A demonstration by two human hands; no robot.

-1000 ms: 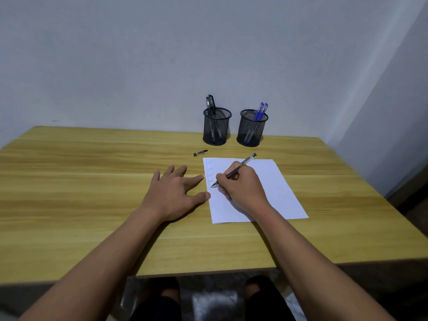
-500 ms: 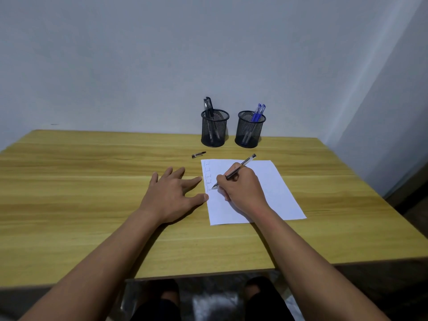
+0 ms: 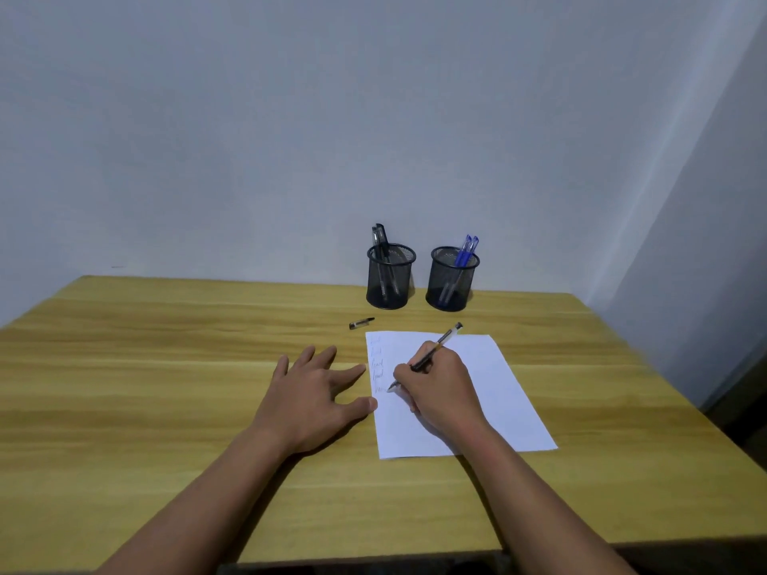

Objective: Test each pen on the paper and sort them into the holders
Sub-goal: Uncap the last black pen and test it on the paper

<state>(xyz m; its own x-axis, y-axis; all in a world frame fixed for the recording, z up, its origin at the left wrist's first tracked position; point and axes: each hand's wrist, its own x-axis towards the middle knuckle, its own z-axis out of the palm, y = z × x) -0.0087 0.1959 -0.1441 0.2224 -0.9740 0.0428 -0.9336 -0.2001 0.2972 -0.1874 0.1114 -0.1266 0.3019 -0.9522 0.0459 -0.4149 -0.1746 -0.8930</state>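
Two pens (image 3: 382,259) and two more (image 3: 461,263) already sorted into holders at centre. Right hand (image 3: 440,383) pinching last pen (image 3: 431,354), testing on paper (image 3: 498,392). Left hand (image 3: 311,392) spread flat on table (image 3: 166,367); cap (image 3: 361,323) still off.

Wooden table (image 3: 166,408), plain pale wall (image 3: 290,118), corner at right

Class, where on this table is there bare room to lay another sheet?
The bare table left of the left hand is free, also right of the paper. Crowded: between pen cap, holders and paper.
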